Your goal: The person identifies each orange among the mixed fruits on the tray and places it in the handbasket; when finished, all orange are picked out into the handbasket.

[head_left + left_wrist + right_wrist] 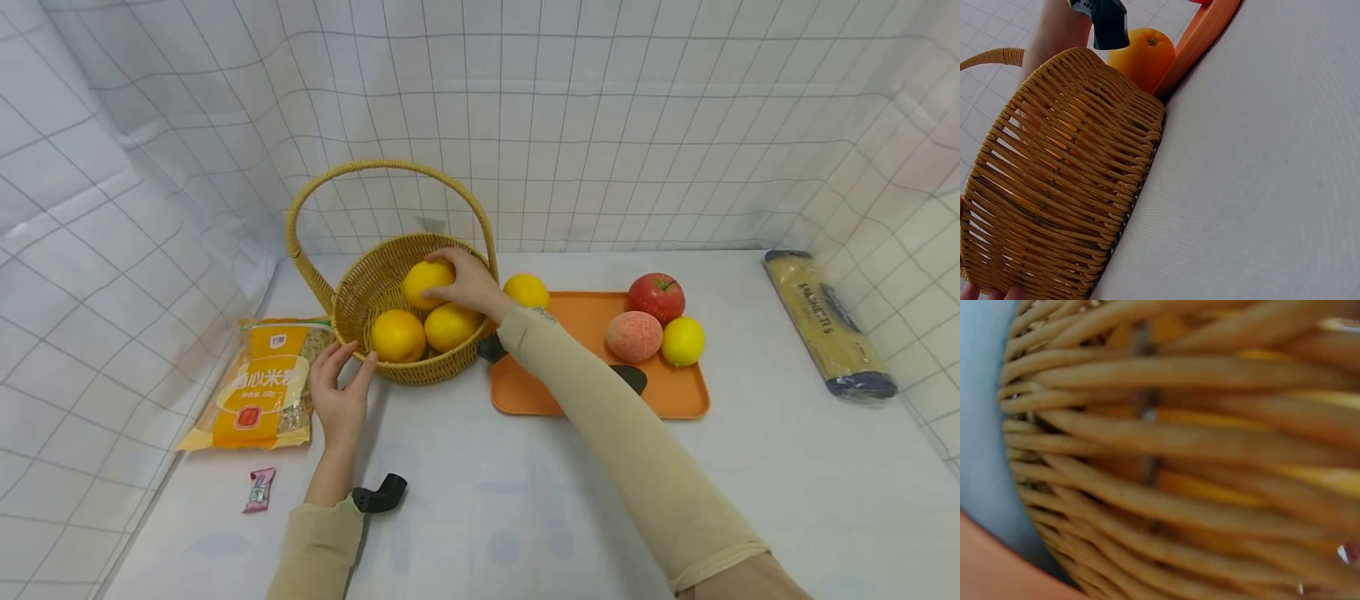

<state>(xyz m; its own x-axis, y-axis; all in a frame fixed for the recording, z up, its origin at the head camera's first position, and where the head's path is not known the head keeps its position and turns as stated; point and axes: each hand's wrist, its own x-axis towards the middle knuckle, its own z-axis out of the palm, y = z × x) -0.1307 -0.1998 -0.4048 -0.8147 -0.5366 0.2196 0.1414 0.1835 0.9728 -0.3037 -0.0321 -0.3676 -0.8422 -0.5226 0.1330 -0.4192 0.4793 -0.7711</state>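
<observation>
Inside the wicker basket (420,373), my right hand (470,282) pinches a yellow-orange fruit (426,286) between thumb and fingers. Two similar fruits, one rounder (397,336) and one to its right (451,327), lie below it in the basket. My left hand (341,400) rests spread against the basket's front-left rim. In the left wrist view, fingertips (1007,294) touch the woven side (1060,175) at the lower left. The right wrist view is filled by the blurred basket weave (1179,437), with the held fruit not distinguishable.
Right of the basket, an orange tray (577,312) bears a red apple (656,297), a pink fruit (634,336), a yellow lemon (683,341) and a dark green item (630,377). Another yellow fruit (527,291), grain bag (262,383), pink wrapper (258,490) and spaghetti pack (828,325) lie around.
</observation>
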